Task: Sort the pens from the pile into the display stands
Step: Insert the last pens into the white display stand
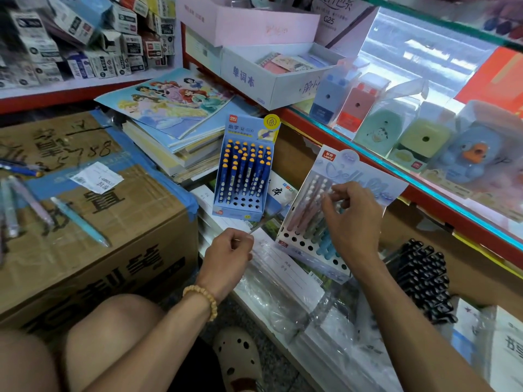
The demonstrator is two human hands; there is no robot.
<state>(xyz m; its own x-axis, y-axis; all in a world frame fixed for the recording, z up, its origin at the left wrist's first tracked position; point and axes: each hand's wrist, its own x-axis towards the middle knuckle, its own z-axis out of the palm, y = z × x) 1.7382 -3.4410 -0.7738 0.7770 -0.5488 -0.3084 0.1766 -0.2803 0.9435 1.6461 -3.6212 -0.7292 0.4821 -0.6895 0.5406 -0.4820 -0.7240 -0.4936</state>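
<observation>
Two display stands lean in the middle. The blue stand (243,176) holds several blue pens with orange tips. The pastel stand (319,222) to its right holds pink, grey and blue pens. My right hand (351,219) is over the pastel stand and its fingertips pinch the top of a pen (329,198) in it. My left hand (229,256) hovers loosely curled below the blue stand and holds nothing. Loose pens lie on the cardboard box: a light blue pen (79,220), pale pens (17,205) at the left edge and a dark blue pen (21,169).
A large taped cardboard box (113,250) fills the left. Stacked notebooks (181,137) lie behind the stands, wrapped notebook packs (297,295) beneath them. A bundle of black pens (424,278) lies at right below a glass counter (424,171) carrying pencil sharpeners. My knees fill the bottom left.
</observation>
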